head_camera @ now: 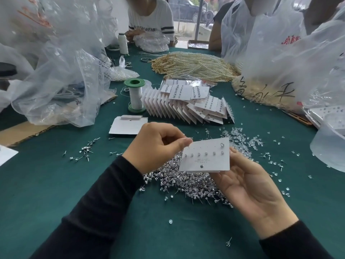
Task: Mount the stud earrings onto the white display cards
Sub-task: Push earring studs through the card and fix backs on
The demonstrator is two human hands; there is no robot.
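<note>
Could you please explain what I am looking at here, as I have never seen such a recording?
There is no machine here: the single picture comes from a camera worn on a person's head, looking down at their own hands. The right hand holds a white display card that already carries a row of mounted studs. The fingers of the left hand pinch what looks like one more stud at the card's upper left corner. Beneath them, on the green tablecloth, lies a pile of loose studs, with clear plastic backs scattered to its right. Further back are finished cards, a green spool and pearl strands. Other people sit across the table.
</note>
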